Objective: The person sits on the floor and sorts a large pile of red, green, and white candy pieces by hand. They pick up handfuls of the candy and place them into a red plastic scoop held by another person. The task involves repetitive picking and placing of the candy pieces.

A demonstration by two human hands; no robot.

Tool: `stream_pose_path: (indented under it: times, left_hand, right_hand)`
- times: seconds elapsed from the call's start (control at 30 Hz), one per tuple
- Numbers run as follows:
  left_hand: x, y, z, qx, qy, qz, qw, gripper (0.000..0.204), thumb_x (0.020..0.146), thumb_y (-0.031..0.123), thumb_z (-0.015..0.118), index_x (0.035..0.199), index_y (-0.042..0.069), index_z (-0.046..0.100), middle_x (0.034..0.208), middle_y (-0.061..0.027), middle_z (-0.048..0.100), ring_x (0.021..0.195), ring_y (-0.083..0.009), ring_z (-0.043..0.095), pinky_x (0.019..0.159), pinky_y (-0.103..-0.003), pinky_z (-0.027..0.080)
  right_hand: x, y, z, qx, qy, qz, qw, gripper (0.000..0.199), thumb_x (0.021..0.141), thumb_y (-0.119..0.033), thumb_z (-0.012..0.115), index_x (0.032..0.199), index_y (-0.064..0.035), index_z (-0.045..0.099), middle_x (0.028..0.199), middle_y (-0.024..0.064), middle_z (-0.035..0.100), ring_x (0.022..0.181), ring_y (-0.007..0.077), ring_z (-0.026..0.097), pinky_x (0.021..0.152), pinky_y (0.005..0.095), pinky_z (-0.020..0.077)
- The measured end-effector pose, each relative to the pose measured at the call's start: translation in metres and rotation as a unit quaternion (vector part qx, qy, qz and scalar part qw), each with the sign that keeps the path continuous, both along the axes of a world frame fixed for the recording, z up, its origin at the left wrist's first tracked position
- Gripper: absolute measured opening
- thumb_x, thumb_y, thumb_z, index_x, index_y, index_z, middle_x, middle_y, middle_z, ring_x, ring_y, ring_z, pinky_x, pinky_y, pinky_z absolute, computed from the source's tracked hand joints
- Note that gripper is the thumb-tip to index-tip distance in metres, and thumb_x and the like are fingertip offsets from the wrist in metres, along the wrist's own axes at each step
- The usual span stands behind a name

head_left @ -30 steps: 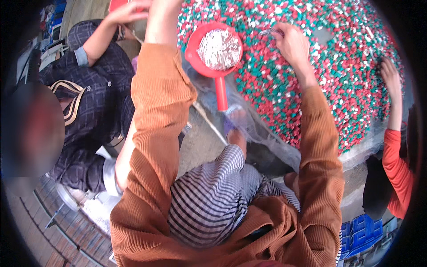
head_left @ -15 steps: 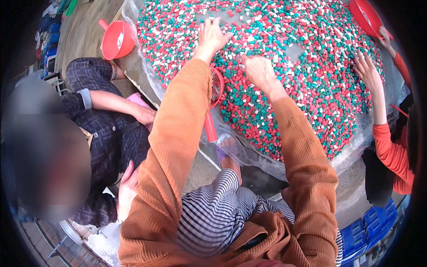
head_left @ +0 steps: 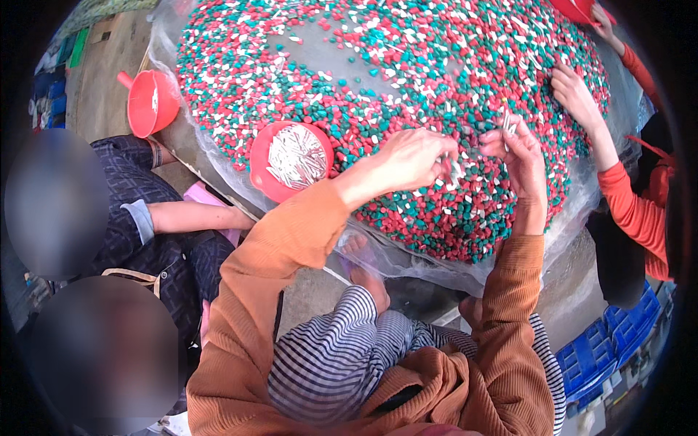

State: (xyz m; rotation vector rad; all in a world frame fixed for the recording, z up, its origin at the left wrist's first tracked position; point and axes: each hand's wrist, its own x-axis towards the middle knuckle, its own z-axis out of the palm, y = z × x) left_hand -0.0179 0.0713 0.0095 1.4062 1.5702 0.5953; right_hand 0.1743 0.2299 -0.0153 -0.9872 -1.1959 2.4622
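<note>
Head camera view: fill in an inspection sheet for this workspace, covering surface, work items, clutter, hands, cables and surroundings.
Surface: translucent sheet, largely covered by red, green and white pieces.
Work items: red scoop holding slim white sticks, near the left forearm.
Clutter: second red scoop beyond the sheet's left edge; pink item near it.
Left hand: over the pieces, fingers bent; grip unclear.
Right hand: pinching slim white sticks.
Cables: nothing seen.
Surroundings: co-worker's hand at the pieces, right; blue crates, lower right.
</note>
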Motion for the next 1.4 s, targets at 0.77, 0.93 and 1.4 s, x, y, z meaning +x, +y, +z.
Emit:
stream_pose_path:
  times: [0.77,0.93,1.4]
  left_hand:
    - [-0.157,0.040,-0.039,-0.009,0.034,0.163,0.986,0.014,0.081,0.021,0.075,0.077,0.009,0.070,0.084,-0.0076,0.070,0.081,-0.0150,0.063,0.077,-0.031,0.050]
    - [-0.165,0.046,-0.019,0.000,-0.212,0.344,0.914,0.021,0.083,0.018,0.076,0.093,0.002,0.066,0.086,-0.0085,0.071,0.072,-0.0115,0.065,0.066,-0.026,0.051]
    - [-0.138,0.005,-0.074,-0.003,0.361,0.154,0.920,0.020,0.079,0.022,0.074,0.094,0.011,0.070,0.090,-0.0075,0.066,0.090,-0.0287,0.065,0.078,-0.042,0.052]
  right_hand:
    - [-0.069,-0.028,-0.013,0.492,-0.187,0.126,0.841,0.021,0.086,-0.032,0.071,0.092,-0.0114,0.073,0.071,0.0097,0.068,0.063,0.0200,0.066,0.061,0.0339,0.0493]
    - [-0.135,-0.010,-0.040,0.305,-0.093,0.027,0.947,0.035,0.100,-0.034,0.052,0.117,-0.0068,0.067,0.078,-0.0009,0.061,0.067,0.0113,0.054,0.062,0.0261,0.0463]
    - [-0.117,-0.012,-0.034,-0.079,-0.096,-0.100,0.987,0.017,0.097,-0.020,0.058,0.107,-0.0059,0.062,0.064,-0.0087,0.037,0.052,0.0030,0.032,0.047,0.0218,0.0326]
